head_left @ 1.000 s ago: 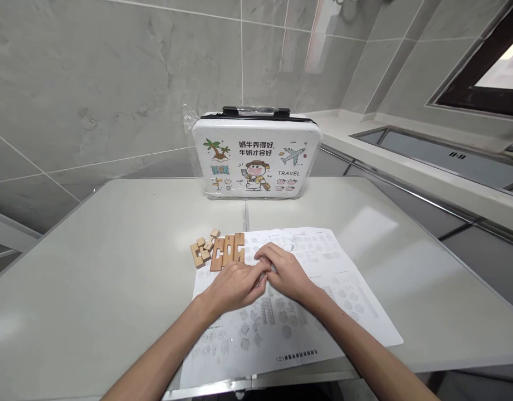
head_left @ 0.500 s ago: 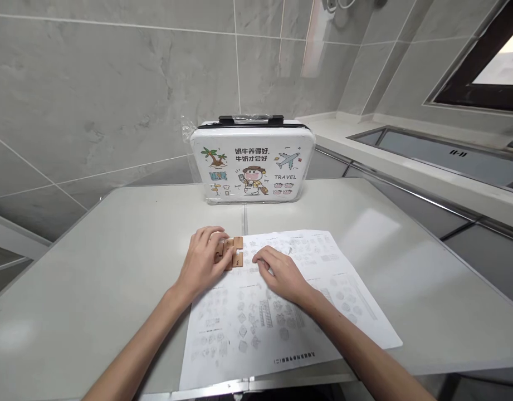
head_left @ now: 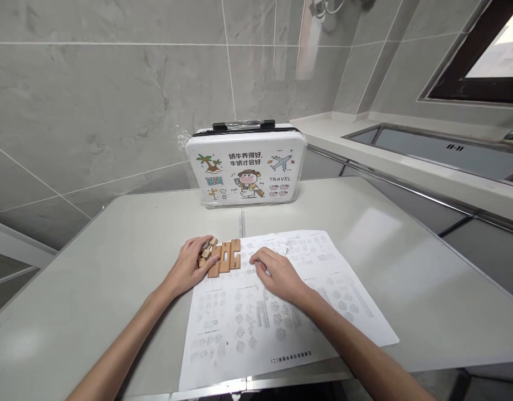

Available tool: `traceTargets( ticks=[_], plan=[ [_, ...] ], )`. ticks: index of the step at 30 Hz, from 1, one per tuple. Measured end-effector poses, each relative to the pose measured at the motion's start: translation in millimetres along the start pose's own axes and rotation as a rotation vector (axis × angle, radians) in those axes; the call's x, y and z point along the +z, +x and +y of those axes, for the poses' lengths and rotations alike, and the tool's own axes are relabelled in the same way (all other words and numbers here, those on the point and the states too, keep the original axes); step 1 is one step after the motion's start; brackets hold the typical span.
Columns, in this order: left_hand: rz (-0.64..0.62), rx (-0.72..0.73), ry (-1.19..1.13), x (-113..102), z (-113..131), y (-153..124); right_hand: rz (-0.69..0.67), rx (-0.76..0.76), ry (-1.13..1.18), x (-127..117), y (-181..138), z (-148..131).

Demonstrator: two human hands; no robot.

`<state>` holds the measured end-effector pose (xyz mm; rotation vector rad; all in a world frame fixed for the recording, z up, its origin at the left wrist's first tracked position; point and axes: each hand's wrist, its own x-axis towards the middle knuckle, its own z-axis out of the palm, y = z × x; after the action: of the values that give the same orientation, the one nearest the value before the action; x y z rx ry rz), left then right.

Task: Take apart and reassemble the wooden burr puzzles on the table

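Flat wooden puzzle pieces [head_left: 225,258] lie side by side on the upper left of a printed sheet [head_left: 223,356]; they have notches and slots, and some bear dark numbers. Left of them is a cluster of smaller, lighter notched wooden blocks [head_left: 206,254]. My left hand [head_left: 186,266] curls around this cluster, its thumb touching the nearest flat piece and its fingertips partly hidden behind the blocks. On the sheet, to the right of the pieces, rests my right hand [head_left: 280,275]. Its fingers are curled in, and nothing shows in them.
A white suitcase [head_left: 248,172] with cartoon prints, partly wrapped in clear plastic, stands at the back of the pale table [head_left: 343,211]. Behind it is a grey tiled wall [head_left: 114,111]. At the right, a counter with a sink [head_left: 431,150] runs under a window.
My left hand has shifted left, uncovering more of the flat pieces and the lighter blocks. My right hand stays almost where it was. The view has tilted slightly.
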<state>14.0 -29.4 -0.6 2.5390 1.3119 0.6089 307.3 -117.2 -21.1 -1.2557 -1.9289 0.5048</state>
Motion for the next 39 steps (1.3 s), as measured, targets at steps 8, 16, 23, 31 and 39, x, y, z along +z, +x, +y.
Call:
traceTargets(
  ticks=[8,16,23,31,39],
  plan=[
    [0.023,-0.019,-0.001,-5,-15,0,-0.022,0.019,0.016,0,1,0],
    [0.077,-0.065,0.012,-1,-19,2,-0.026,0.03,0.026,1,0,2],
    [0.098,-0.139,-0.011,1,-24,3,-0.029,0.035,0.031,1,1,3],
    [0.222,-0.208,-0.094,-2,-19,6,-0.025,0.056,0.09,-2,2,1],
    [0.185,-0.011,-0.272,2,77,21,0.004,0.312,0.728,-7,11,-3]
  ],
)
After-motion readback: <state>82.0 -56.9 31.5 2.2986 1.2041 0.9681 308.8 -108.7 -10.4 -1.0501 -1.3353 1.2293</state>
